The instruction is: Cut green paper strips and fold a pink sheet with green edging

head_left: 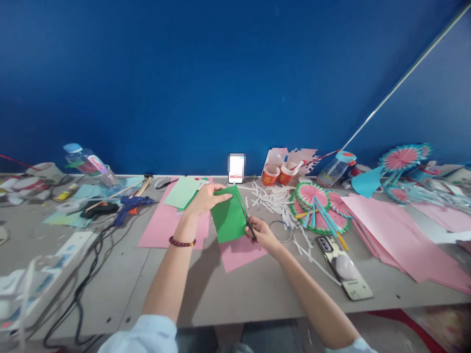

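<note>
Green rectangular paper sheet [228,223] is held up btwn both hands, near the middle of the grey bench [176,299]; L. hand [206,198] has its fingers closed on the upper left part of this sheet, w/ thumb lying on the top face; R. hand [260,231] grips the dark handle of slim metal scissors [250,228], w/ the blades along the right edge of the sheet; if the blades are open or shut, I cannot tell; bracelet of dark red round beads [182,241] is on the L. wrist.

Below the green sheet, one pink paper sheet [241,257] lies on the bench, partly covered in this view; to the left, larger pink paper sheets [156,233] lie w/ pale green paper [180,192] on top; further left is a blue glue gun [134,203] w/ black cable; to the right of the hands, a tangled heap of white paper strips [272,198] lies near red paper cups [271,175]; next come pink-and-green folded paper rosettes [312,197]; phone in pale case [356,287] lies camera side up, nearer to the person; another phone w/ lit screen [236,171] stands upright by the blue wall [206,88].
</note>
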